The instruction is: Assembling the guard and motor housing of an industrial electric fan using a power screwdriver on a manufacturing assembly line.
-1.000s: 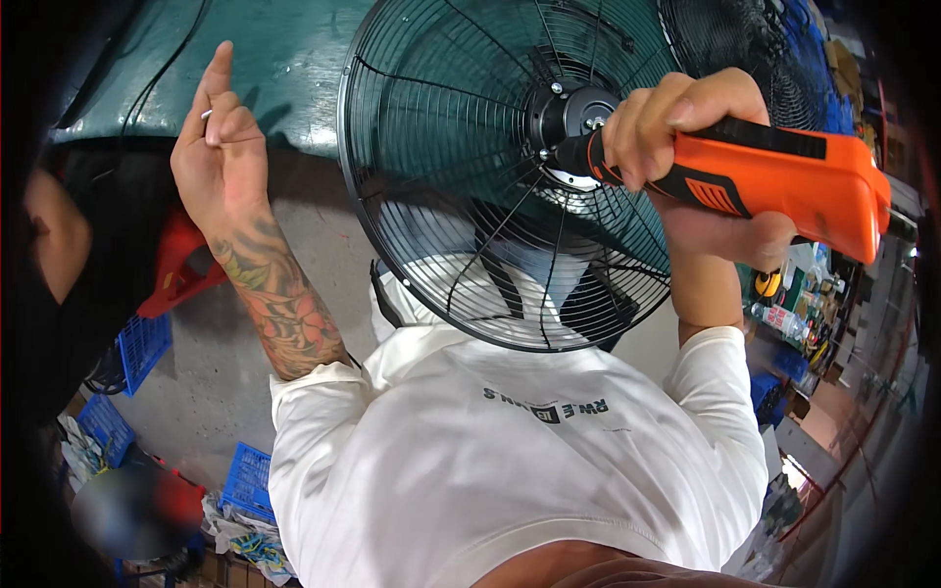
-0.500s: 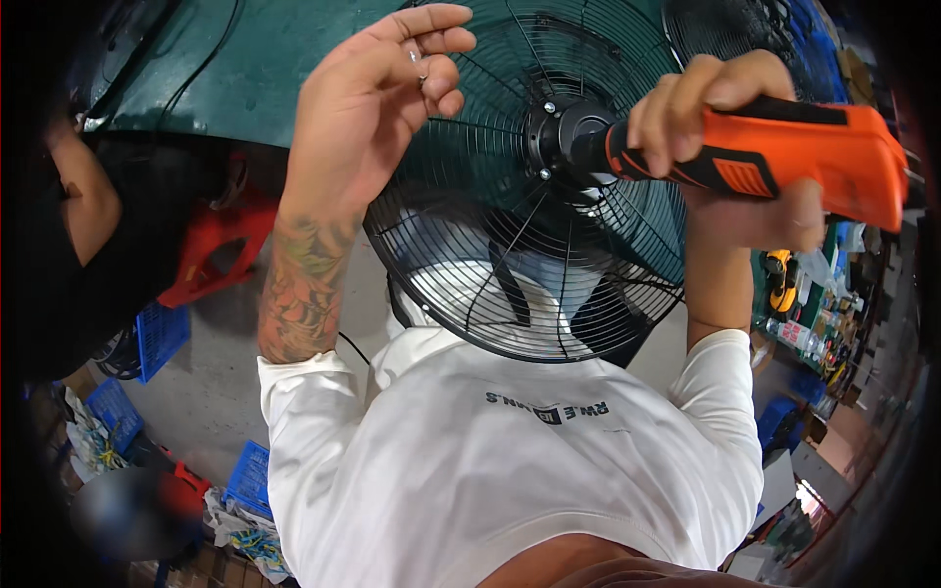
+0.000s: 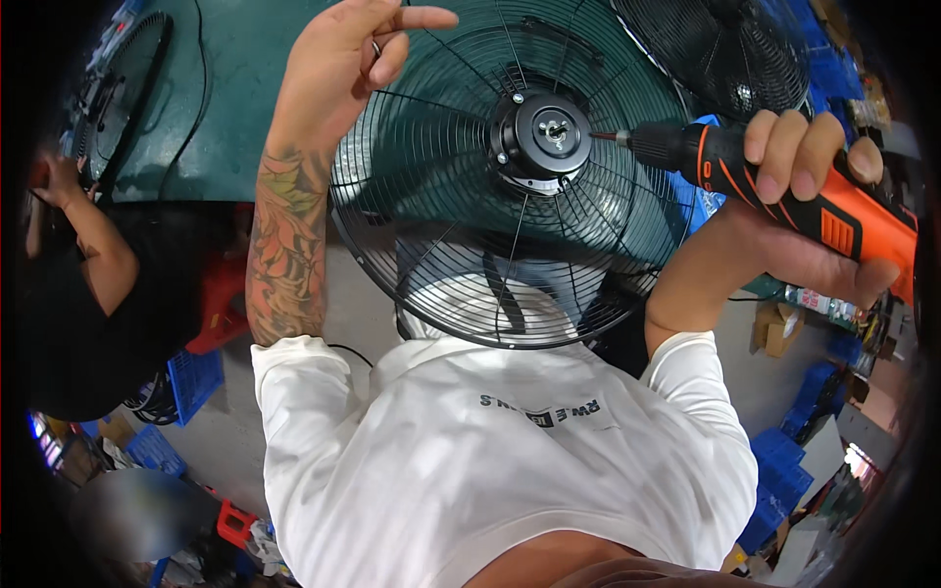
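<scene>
Driver [image 3: 839,228] sits in the right hand [image 3: 806,157], fingers gripping its body; left of them, its bit [image 3: 610,136] points at the centre of the fan [image 3: 534,147]. Farther left, the left hand [image 3: 333,69] extends one finger and curls others; whether they hold anything is unclear. Left of these spreads the table [image 3: 250,103].

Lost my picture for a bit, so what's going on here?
The right hand grips an orange-and-black power driver, its slim dark bit pointing at the round black hub of a black wire fan cage; whether it touches, I cannot tell. The left hand is raised at the cage's left side, index finger extended. Another person in a black top is at far left, beside the green tabletop.
</scene>
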A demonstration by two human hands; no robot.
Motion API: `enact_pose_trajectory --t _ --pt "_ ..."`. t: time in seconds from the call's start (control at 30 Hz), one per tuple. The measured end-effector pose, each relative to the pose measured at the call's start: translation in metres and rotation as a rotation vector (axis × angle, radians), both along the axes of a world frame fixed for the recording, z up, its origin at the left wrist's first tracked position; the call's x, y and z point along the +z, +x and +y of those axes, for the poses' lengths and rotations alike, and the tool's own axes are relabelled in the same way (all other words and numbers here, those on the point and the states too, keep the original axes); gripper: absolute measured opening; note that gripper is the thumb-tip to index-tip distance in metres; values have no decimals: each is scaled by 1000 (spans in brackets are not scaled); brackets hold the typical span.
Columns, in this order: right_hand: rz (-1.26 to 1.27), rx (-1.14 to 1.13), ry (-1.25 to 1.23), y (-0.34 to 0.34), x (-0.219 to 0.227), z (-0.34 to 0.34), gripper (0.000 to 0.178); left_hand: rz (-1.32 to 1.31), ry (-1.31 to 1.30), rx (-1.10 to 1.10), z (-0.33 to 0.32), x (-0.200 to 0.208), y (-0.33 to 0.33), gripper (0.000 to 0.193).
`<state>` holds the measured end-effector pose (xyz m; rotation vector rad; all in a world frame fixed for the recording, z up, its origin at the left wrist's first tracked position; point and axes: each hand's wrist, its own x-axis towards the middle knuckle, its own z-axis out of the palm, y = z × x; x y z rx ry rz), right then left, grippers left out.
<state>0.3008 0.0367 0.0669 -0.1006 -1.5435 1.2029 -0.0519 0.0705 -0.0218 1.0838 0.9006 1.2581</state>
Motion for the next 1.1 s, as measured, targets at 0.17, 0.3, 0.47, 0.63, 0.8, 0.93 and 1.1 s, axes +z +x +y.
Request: enact_pose_trajectory --t 0.17,0.3,0.47,0.63,0.8,0.93,1.1 --pt "6 -45 3 15 8 -22 73 283 -57 -200 -41 16 24 38" --pt "33 13 -17 23 -3 -41 71 715 343 -338 -89 12 63 10" --pt "55 59 -47 23 -19 -54 68 737 362 -428 -112 2 92 12" --pt "89 94 -58 24 -24 -57 65 743 475 -414 -120 -1 100 14" --pt "84 119 -77 25 -29 -56 62 789 500 -415 -120 -4 104 14" --pt "72 129 -88 25 -30 -54 60 797 520 -442 -116 -6 105 15" --pt "47 141 -101 22 -30 -51 57 814 556 -485 -112 -8 105 23"
